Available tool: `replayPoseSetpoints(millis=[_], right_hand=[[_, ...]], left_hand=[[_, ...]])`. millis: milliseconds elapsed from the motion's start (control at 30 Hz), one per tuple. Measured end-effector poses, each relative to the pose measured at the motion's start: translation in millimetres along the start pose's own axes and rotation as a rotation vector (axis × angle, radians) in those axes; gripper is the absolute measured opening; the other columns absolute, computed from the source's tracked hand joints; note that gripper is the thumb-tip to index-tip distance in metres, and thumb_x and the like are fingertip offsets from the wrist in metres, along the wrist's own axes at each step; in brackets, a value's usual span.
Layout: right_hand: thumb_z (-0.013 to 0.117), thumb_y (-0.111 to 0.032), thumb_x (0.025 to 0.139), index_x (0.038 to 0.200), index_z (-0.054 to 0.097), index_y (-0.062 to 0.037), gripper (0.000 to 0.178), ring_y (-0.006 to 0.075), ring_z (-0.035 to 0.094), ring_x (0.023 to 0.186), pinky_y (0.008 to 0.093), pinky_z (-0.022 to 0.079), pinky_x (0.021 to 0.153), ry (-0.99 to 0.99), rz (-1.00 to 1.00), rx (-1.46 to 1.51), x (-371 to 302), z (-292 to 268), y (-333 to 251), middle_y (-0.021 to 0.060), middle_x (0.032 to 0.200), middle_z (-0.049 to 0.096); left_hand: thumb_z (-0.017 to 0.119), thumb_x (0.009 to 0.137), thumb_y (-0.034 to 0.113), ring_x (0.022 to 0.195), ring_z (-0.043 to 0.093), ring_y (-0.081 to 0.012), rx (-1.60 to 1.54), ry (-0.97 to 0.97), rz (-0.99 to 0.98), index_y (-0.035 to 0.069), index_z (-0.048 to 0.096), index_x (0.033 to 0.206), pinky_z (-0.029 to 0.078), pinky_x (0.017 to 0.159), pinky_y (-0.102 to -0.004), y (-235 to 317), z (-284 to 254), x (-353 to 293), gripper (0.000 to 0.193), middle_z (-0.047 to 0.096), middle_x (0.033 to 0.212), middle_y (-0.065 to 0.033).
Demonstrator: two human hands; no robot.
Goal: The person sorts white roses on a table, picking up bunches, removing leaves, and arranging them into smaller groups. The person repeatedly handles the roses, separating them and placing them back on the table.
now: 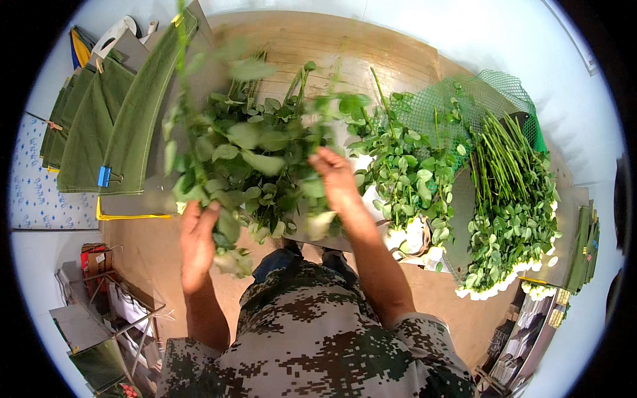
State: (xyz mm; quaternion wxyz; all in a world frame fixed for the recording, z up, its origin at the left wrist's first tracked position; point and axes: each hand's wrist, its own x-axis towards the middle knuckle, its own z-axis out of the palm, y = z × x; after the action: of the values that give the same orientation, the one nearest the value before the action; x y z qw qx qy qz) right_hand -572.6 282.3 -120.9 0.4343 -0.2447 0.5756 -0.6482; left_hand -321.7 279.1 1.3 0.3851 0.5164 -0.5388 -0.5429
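Note:
My left hand (pixel 198 235) is closed on the stem of a white rose (pixel 233 263), whose long, leafy stalk rises past the upper edge and is smeared by motion. Between finger and thumb, my right hand (pixel 337 179) grips another white rose (pixel 321 224) by its leafy stem, bloom pointing down toward me. Behind and between both hands lies a heap of leafy rose stems (pixel 255 149) on the work table, stalk ends pointing away. Right of my right hand is a looser group of white roses (pixel 411 166), its blooms at the near edge.
At far right lies a large bunch of white roses (pixel 507 199) beside green plastic netting (pixel 491 93). Green cloth-covered panels (pixel 126 126) with a blue clip (pixel 104 176) stand at left. A metal-framed rack (pixel 136 322) is on the lower left, stacked materials (pixel 524 338) on the lower right.

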Motion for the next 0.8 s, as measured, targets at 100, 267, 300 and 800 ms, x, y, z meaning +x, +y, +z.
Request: replayPoseSetpoints(millis=[100,267,300,800], right_hand=[[0.063,-0.018,0.084,0.100,0.063,0.0082,0.031,0.0147,0.056,0.071,0.0297,0.045,0.067,-0.103,0.023,-0.187,-11,59,19,0.0112,0.080,0.066],[0.058,-0.023,0.085,0.107,0.057,0.0074,0.037,0.0362,0.062,0.088,0.0427,0.047,0.077,-0.163,0.168,-0.623,2,73,73,0.0227,0.092,0.064],[0.056,-0.024,0.086,0.109,0.055,0.0054,0.037,0.0390,0.059,0.097,0.0443,0.046,0.082,-0.105,0.107,-0.600,-5,64,61,0.0231,0.103,0.062],[0.055,-0.019,0.085,0.102,0.062,-0.0031,0.024,0.0406,0.062,0.073,0.0444,0.050,0.065,0.216,-0.018,-0.876,-38,-122,54,0.0213,0.083,0.065]], left_hand=[[0.052,0.089,0.014,0.076,0.047,-0.0059,-0.086,0.110,-0.020,0.002,0.054,0.106,0.039,0.069,-0.0215,-2,-11,-8,0.021,0.055,0.085,0.0023],[0.055,0.090,0.019,0.066,0.048,-0.0051,-0.087,0.013,-0.088,0.007,0.057,0.098,0.040,0.058,-0.0213,-16,0,-4,0.015,0.054,0.079,0.0042],[0.054,0.090,0.018,0.066,0.048,-0.0048,-0.094,0.012,-0.089,0.007,0.057,0.099,0.040,0.058,-0.0210,-26,-2,-4,0.014,0.054,0.079,0.0041],[0.057,0.087,0.038,0.095,0.055,-0.0274,0.237,-0.393,-0.149,-0.004,0.052,0.113,0.042,0.083,-0.0387,-159,186,58,0.050,0.059,0.105,-0.0181]])
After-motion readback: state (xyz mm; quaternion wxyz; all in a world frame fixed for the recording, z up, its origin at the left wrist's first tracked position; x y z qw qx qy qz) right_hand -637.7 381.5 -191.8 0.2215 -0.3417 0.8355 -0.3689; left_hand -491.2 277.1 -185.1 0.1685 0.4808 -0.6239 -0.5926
